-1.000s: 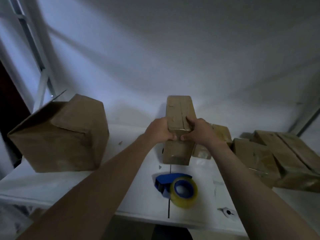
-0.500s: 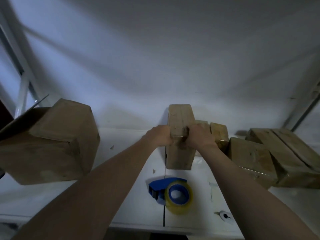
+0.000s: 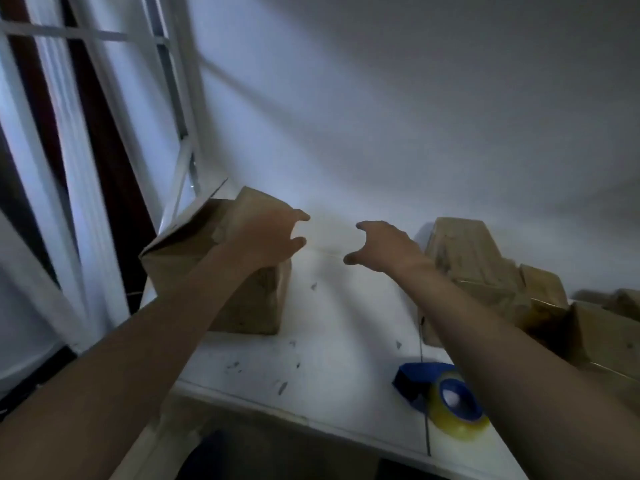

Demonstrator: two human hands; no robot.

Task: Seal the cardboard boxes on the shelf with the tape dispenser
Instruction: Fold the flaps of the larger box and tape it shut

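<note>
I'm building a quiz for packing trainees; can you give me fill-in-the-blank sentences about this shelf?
1. The left hand and right hand hold ____.
2. The tape dispenser has a ____ body.
3. The large cardboard box with a raised flap stands ____ of the tape dispenser.
Missing: nothing; blue; left.

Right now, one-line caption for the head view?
Left hand by the big box, right hand apart, both empty; dispenser lies on shelf.

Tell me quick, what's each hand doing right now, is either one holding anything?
Left hand: open, fingers spread, holding nothing, in front of the large box.
Right hand: open, fingers loosely curved, holding nothing.
</note>
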